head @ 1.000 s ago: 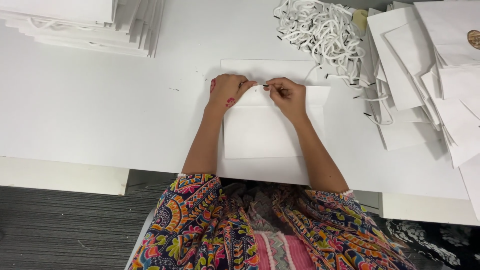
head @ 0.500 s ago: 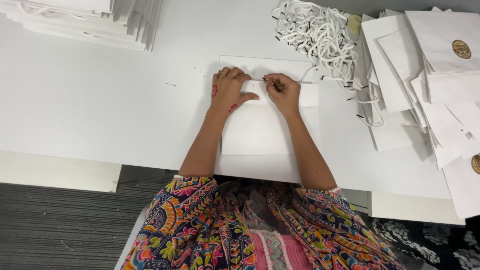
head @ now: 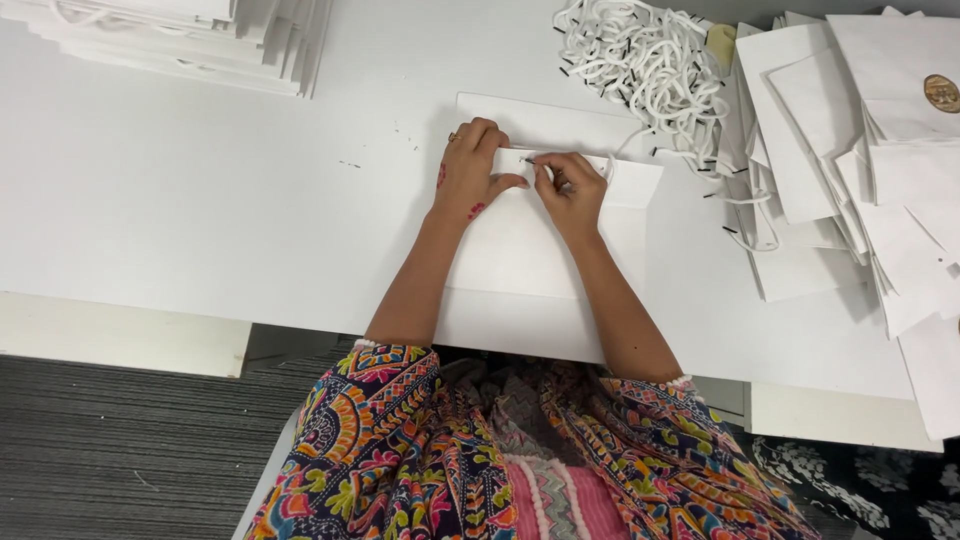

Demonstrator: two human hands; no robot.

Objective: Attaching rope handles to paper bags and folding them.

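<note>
Two patterned sleeves (head: 420, 450) reach over the near edge of the white counter (head: 150, 200) to a flat white paper bag (head: 530, 250) lying in front of the person. Her left hand (head: 470, 170) presses down the bag's top fold, fingers curled on it; her right hand (head: 572, 185) pinches the dark tip of a white cord (head: 525, 160) at that fold. This handle looks only partly fitted. Farther off lie a heap of loose cords (head: 640, 60), unfinished bags (head: 850, 150) at right, and a stack of bags (head: 200, 35) at left
</note>
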